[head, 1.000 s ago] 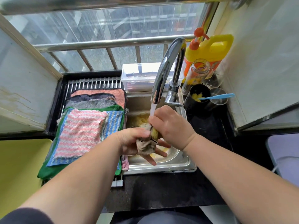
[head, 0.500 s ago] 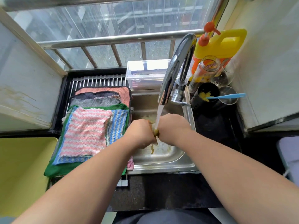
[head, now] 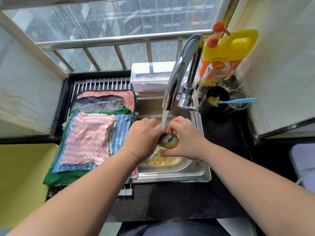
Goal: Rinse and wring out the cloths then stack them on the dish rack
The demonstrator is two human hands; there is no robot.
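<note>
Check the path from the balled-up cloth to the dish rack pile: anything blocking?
Nothing visible blocks it. Both hands, left and right, squeeze the wet cloth under the tap's stream. The stacked cloths on the dish rack lie directly left, top open.

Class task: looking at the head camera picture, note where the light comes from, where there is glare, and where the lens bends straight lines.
Head view: daylight enters through the window behind the sink; bright glare streaks the tap; wet highlights dot both hands, left hand, right hand; wide-angle distortion bows the railing.
</note>
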